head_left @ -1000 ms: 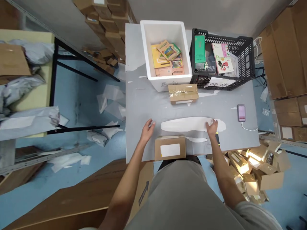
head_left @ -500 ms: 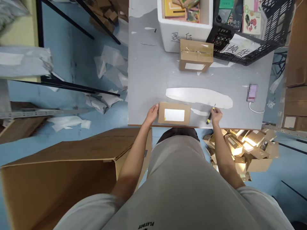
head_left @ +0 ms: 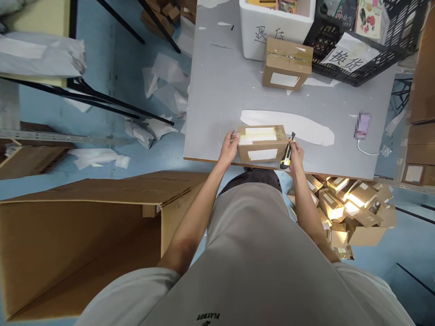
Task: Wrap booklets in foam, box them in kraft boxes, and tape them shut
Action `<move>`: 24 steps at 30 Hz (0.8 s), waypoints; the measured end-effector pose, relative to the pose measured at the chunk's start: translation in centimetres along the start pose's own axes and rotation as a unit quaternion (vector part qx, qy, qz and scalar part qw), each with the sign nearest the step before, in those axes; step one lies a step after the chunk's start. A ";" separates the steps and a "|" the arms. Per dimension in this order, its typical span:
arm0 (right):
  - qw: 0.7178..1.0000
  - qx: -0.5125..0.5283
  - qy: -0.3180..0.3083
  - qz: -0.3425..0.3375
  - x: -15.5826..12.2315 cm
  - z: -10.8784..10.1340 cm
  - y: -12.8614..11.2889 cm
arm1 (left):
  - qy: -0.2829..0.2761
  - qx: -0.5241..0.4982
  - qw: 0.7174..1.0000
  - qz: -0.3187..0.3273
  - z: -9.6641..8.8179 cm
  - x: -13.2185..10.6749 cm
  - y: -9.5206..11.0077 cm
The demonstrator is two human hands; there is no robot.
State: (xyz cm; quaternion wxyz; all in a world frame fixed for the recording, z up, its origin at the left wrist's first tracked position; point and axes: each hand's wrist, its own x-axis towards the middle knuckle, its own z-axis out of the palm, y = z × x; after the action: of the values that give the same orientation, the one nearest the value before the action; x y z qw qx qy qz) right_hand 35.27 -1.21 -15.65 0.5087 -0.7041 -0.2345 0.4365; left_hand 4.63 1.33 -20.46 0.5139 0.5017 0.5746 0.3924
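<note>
A small cardboard box (head_left: 262, 145) rests at the front edge of the grey table, with white labels on its top and near side and tape across its top. My left hand (head_left: 229, 147) grips its left end, fingers bent against the side and the upper corner. In my right hand (head_left: 297, 156) is a yellow and black utility knife (head_left: 287, 154), close by the right end of the box. The knife's tip points away from me. Just behind the box lies a long white patch (head_left: 288, 124) on the tabletop.
A second taped box (head_left: 288, 63) stands farther back, before a white bin (head_left: 277, 29) and a black crate (head_left: 360, 68) with books. A phone (head_left: 363, 126) with a cable lies at right. A large open carton (head_left: 81, 190) is below left; several boxes (head_left: 353, 208) are piled below right.
The box now shows its top and near side, where one labelled face showed before. My right hand has brought the knife left, up to the box. The view has shifted slightly.
</note>
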 end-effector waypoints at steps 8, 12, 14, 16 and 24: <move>0.990 -0.115 -0.010 -0.081 -0.3 -5.2 -0.5 | -0.065 -0.040 0.997 0.034 3.5 -2.5 0.8; 0.968 -0.208 -0.038 -0.137 0.2 -6.9 -2.2 | -0.135 -0.025 0.989 0.047 3.5 -2.4 0.2; 0.949 -0.251 -0.070 -0.176 0.0 -6.8 -4.0 | -0.155 -0.017 0.986 0.053 3.2 -2.4 0.1; 0.916 -0.312 -0.131 -0.217 -0.7 -5.9 -6.0 | -0.168 -0.011 0.984 0.056 2.8 -2.3 0.2; 0.615 -0.624 -0.388 -0.287 -4.0 3.0 -10.0 | -0.206 -0.026 0.976 0.064 2.0 -1.8 0.2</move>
State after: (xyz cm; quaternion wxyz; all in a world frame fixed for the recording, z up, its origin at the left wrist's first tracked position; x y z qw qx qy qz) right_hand 31.87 0.95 -5.29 -0.0917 -0.5140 -0.8157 0.2492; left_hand 6.61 -0.55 -20.25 0.6082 0.5936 0.4129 0.3274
